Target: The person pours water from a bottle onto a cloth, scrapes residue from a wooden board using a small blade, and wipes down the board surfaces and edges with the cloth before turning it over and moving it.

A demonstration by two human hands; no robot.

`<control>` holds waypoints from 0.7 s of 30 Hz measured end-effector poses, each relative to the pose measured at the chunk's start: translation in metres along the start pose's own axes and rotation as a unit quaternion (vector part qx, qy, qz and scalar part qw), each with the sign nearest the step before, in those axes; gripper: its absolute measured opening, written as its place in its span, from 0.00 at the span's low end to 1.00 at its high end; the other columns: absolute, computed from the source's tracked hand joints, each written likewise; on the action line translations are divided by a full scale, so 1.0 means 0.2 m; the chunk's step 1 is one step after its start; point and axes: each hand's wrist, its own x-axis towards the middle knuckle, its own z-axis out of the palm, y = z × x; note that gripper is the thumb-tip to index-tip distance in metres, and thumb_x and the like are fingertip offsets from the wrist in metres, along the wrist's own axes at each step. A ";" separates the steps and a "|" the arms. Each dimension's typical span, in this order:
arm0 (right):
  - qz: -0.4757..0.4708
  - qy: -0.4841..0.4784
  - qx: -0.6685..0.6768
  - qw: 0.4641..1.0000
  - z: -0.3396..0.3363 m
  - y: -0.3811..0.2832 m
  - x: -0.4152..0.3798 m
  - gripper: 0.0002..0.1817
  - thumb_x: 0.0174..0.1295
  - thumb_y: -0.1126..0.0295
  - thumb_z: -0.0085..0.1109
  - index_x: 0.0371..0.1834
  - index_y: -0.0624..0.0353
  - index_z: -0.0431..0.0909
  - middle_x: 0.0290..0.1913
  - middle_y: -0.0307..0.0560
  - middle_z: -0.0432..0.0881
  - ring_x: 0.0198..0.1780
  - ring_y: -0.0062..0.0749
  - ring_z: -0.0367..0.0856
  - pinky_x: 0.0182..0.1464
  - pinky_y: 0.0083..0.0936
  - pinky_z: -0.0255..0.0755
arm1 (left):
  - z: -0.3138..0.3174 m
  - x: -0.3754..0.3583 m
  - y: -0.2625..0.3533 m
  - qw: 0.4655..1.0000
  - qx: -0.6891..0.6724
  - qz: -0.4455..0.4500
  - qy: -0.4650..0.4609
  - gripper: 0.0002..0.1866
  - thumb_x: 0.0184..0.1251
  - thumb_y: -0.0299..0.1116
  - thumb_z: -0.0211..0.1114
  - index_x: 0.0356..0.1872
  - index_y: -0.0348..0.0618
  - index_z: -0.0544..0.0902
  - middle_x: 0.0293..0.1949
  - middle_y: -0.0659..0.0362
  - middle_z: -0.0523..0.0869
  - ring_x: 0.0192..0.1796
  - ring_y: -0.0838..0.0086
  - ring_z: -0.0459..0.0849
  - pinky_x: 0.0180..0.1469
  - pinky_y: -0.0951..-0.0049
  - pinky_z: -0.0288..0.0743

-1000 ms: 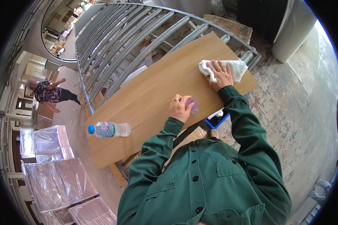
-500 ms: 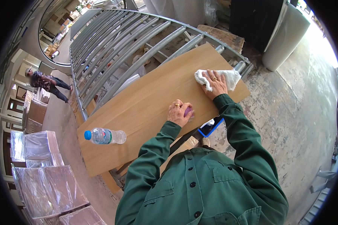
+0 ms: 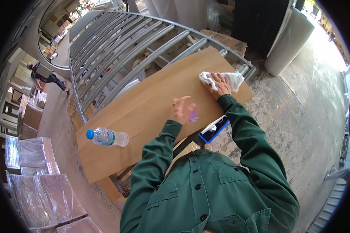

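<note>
A light wooden board [image 3: 151, 105] lies in front of me across a roller conveyor. Over its near middle my left hand [image 3: 180, 111] is slightly blurred, fingers spread. A small purple piece [image 3: 193, 115], flat like a scrap of abrasive paper, shows right beside the thumb; it seems to lie on the board rather than in the grasp. Toward the board's right end, my right hand [image 3: 221, 85] rests with outstretched fingers on a crumpled white cloth [image 3: 235, 80], pressing it against the wood. A clear water bottle [image 3: 107, 137] with a blue cap lies on its side at the left.
The metal roller conveyor [image 3: 144, 62] stretches away behind the board. A blue-edged bin [image 3: 216, 130] sits below the near edge. Wrapped boxes [image 3: 46, 198] are stacked at left, where another person [image 3: 48, 79] bends over. A white roll [image 3: 289, 42] stands at the right.
My left hand has loosened from the purple piece, its fingers now spreading. My right hand stays on the cloth. The other person has gone from upright to bent over. The view has shifted slightly.
</note>
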 end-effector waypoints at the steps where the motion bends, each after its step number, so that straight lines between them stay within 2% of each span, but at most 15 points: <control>1: -0.006 0.019 -0.003 1.000 0.02 0.02 0.00 0.22 0.58 0.52 0.44 0.54 0.43 0.68 0.58 0.43 0.66 0.60 0.41 0.63 0.59 0.44 0.55 | -0.01 -0.01 -0.03 0.993 -0.110 -0.047 0.024 0.13 0.59 0.44 0.56 0.40 0.48 0.74 0.31 0.62 0.70 0.37 0.75 0.70 0.37 0.74 0.64; 3: 0.041 0.076 0.224 0.971 0.21 0.15 0.05 0.19 0.60 0.53 0.42 0.51 0.45 0.70 0.52 0.48 0.71 0.51 0.45 0.70 0.50 0.41 0.63 | -0.05 -0.08 -0.09 0.933 -0.324 -0.141 0.066 0.14 0.63 0.42 0.51 0.42 0.44 0.72 0.30 0.64 0.72 0.33 0.82 0.69 0.34 0.81 0.63; 4: 0.053 0.098 0.339 0.934 0.26 0.20 0.09 0.18 0.61 0.53 0.41 0.50 0.46 0.71 0.49 0.50 0.74 0.46 0.47 0.74 0.46 0.40 0.67 | -0.08 -0.12 -0.08 0.915 -0.361 -0.172 0.059 0.13 0.64 0.40 0.50 0.43 0.43 0.73 0.31 0.65 0.73 0.31 0.84 0.68 0.32 0.84 0.62; 6: 0.187 0.042 0.089 0.978 0.05 0.12 0.12 0.17 0.63 0.57 0.39 0.47 0.53 0.72 0.40 0.56 0.77 0.33 0.51 0.76 0.35 0.39 0.70 | -0.16 -0.23 -0.03 0.889 -0.400 -0.211 0.078 0.11 0.65 0.36 0.49 0.43 0.43 0.74 0.28 0.67 0.74 0.26 0.86 0.67 0.28 0.87 0.62; 7: 0.148 0.181 0.111 0.966 0.41 0.34 0.18 0.20 0.64 0.58 0.39 0.51 0.60 0.69 0.47 0.56 0.75 0.44 0.43 0.76 0.45 0.33 0.70 | -0.18 -0.29 0.03 0.882 -0.403 -0.219 0.103 0.10 0.64 0.34 0.49 0.43 0.45 0.74 0.25 0.67 0.73 0.23 0.86 0.67 0.26 0.87 0.63; 8: -0.044 0.186 0.039 0.981 0.47 0.60 0.17 0.22 0.65 0.68 0.33 0.62 0.63 0.56 0.57 0.50 0.68 0.57 0.33 0.66 0.55 0.26 0.63 | -0.19 -0.36 0.01 0.881 -0.413 -0.202 0.110 0.10 0.64 0.31 0.51 0.44 0.44 0.75 0.27 0.65 0.76 0.25 0.86 0.69 0.26 0.86 0.64; 9: -0.020 0.068 0.286 0.956 0.28 0.43 0.13 0.23 0.65 0.66 0.34 0.61 0.63 0.56 0.59 0.50 0.65 0.57 0.32 0.65 0.56 0.26 0.62 | -0.28 -0.41 0.09 0.871 -0.422 -0.236 0.089 0.11 0.63 0.28 0.51 0.45 0.42 0.76 0.29 0.63 0.78 0.26 0.85 0.72 0.27 0.85 0.67; 10: 0.055 -0.023 0.502 0.863 0.07 0.25 0.10 0.23 0.65 0.64 0.35 0.61 0.64 0.56 0.61 0.50 0.62 0.58 0.31 0.64 0.58 0.25 0.60 | -0.35 -0.48 0.11 0.872 -0.423 -0.239 0.059 0.11 0.63 0.25 0.52 0.45 0.39 0.76 0.31 0.61 0.80 0.27 0.83 0.74 0.30 0.83 0.71; 12: 0.083 0.042 0.437 0.894 -0.07 -0.12 0.02 0.23 0.63 0.59 0.44 0.54 0.65 0.66 0.55 0.50 0.70 0.50 0.28 0.71 0.54 0.23 0.65 | -0.46 -0.64 0.13 0.838 -0.481 -0.246 0.075 0.11 0.62 0.25 0.53 0.45 0.35 0.75 0.32 0.59 0.80 0.28 0.80 0.77 0.33 0.82 0.74; 13: 0.067 0.052 0.376 0.923 -0.11 -0.21 -0.01 0.22 0.62 0.61 0.43 0.54 0.64 0.67 0.56 0.50 0.69 0.52 0.29 0.69 0.55 0.25 0.63 | -0.51 -0.72 0.15 0.827 -0.499 -0.248 0.080 0.11 0.62 0.25 0.54 0.44 0.35 0.75 0.32 0.59 0.80 0.29 0.80 0.77 0.33 0.81 0.74; 15: 0.000 -0.001 0.188 0.982 -0.09 -0.37 -0.07 0.20 0.61 0.64 0.43 0.54 0.61 0.68 0.57 0.49 0.67 0.56 0.32 0.65 0.58 0.27 0.59 | -0.55 -0.81 0.12 0.812 -0.518 -0.257 0.086 0.11 0.61 0.25 0.54 0.44 0.34 0.75 0.32 0.58 0.80 0.29 0.80 0.78 0.34 0.82 0.74; 17: -0.061 -0.089 -0.003 0.994 -0.01 -0.51 -0.13 0.19 0.60 0.67 0.42 0.54 0.59 0.68 0.59 0.49 0.66 0.60 0.34 0.61 0.61 0.29 0.55 | -0.61 -0.94 0.11 0.799 -0.520 -0.289 0.090 0.11 0.62 0.25 0.54 0.45 0.33 0.74 0.33 0.59 0.80 0.30 0.80 0.78 0.35 0.82 0.74; 18: -0.083 -0.122 -0.038 0.988 0.04 -0.59 -0.14 0.19 0.59 0.68 0.41 0.54 0.58 0.69 0.60 0.48 0.65 0.62 0.35 0.59 0.62 0.31 0.53 | -0.64 -0.99 0.11 0.792 -0.525 -0.299 0.090 0.12 0.63 0.27 0.52 0.47 0.33 0.73 0.31 0.61 0.78 0.28 0.82 0.75 0.31 0.85 0.71; 19: -0.106 -0.134 -0.031 0.985 0.08 -0.65 -0.15 0.20 0.57 0.67 0.43 0.54 0.56 0.69 0.60 0.49 0.64 0.62 0.37 0.58 0.63 0.33 0.50 | -0.66 -1.03 0.10 0.795 -0.529 -0.280 0.097 0.13 0.64 0.27 0.50 0.48 0.34 0.72 0.29 0.63 0.76 0.26 0.83 0.72 0.28 0.86 0.67; 21: -0.133 -0.135 0.148 0.971 0.24 -0.76 -0.20 0.23 0.52 0.66 0.48 0.55 0.51 0.68 0.60 0.49 0.64 0.64 0.39 0.57 0.65 0.37 0.45 | -0.66 -1.08 0.09 0.789 -0.541 -0.274 0.099 0.14 0.65 0.27 0.47 0.49 0.34 0.71 0.26 0.65 0.72 0.23 0.84 0.67 0.25 0.86 0.61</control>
